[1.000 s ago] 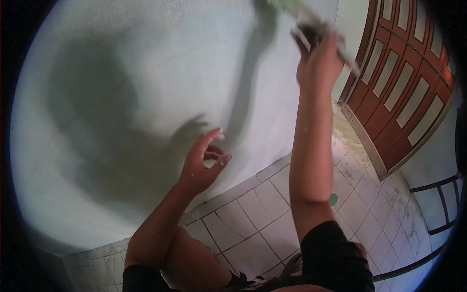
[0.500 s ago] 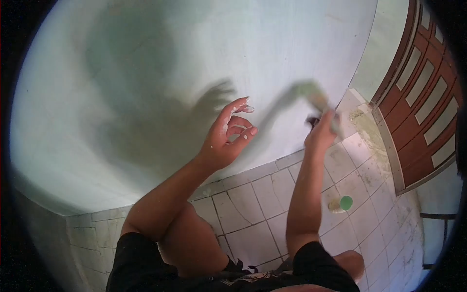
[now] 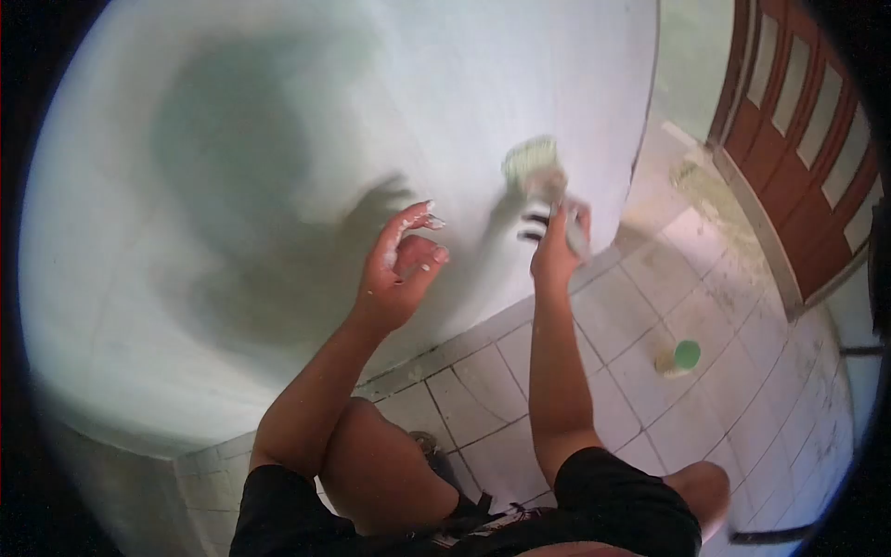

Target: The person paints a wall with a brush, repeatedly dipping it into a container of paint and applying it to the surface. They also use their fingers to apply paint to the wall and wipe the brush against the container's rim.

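A: I'm only on the head feed. What can go wrong?

B: Near to far. The right knee [image 3: 701, 492] sticks out over the floor [image 3: 483, 395], same side as the cup [image 3: 666, 363]. If that leg swings out, I'd guess the cup tips. Next, the left hand [image 3: 399, 265]: white smears on its fingers, wall [image 3: 445, 93] just behind. A lean forward could leave a mark. Then the brush [image 3: 546, 181]: a sharp flick could spatter, if the bristles [image 3: 530, 160] are loaded. I can't confirm that.

A: Brush position?

B: In front of the wall's lower right part, up and inward from its bottom right corner. Pale green bristles up, handle [image 3: 580, 237] angled down to the right. Wall contact: can't tell from here.

A: Grip?

B: I see the left hand half-curled, wide gap between thumb and forefinger, nothing in it. I judge it's clear of the wall. The right hand [image 3: 557, 243] is closed round the handle; fingers blurred, so I can't gauge the squeeze. Too loose a hold could let the brush twist.

A: Cup?

B: On the floor, out from the wall's bottom edge, upright by my read. Green top, lid or contents unclear. Neither hand touches it. Door [image 3: 770, 158] beyond, far right.
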